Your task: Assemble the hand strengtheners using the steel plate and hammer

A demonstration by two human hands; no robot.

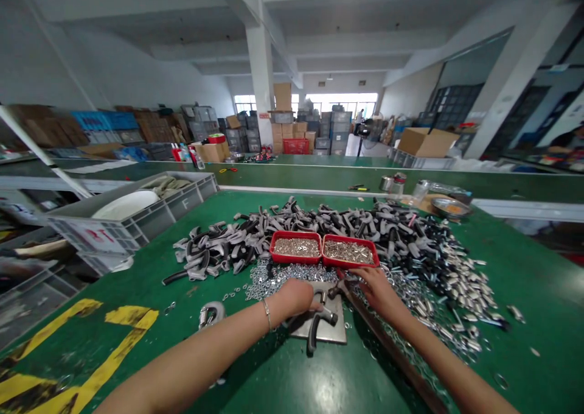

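Grey-and-black curved piece [314, 330] on the square metal plate [336, 332], pinched by the left hand's [294, 298] fingers, looks unfinished, while the right hand's [378, 291] fingers spread near the red plastic tray [351, 265], many similar pieces [219, 249] left heaped.

Ahead, low: blocked by two red trays [295, 259], backed by heaped grey-black parts [237, 237] | Right hand [376, 289]: hemmed in by hammer [387, 344] and loose fittings [460, 286] | Left: table [173, 332] left open toward grey crate [182, 210], interrupted by one clamp-like part [212, 313] | Above trays: passage unobstructed | Nearside: room left between forearms [214, 347]
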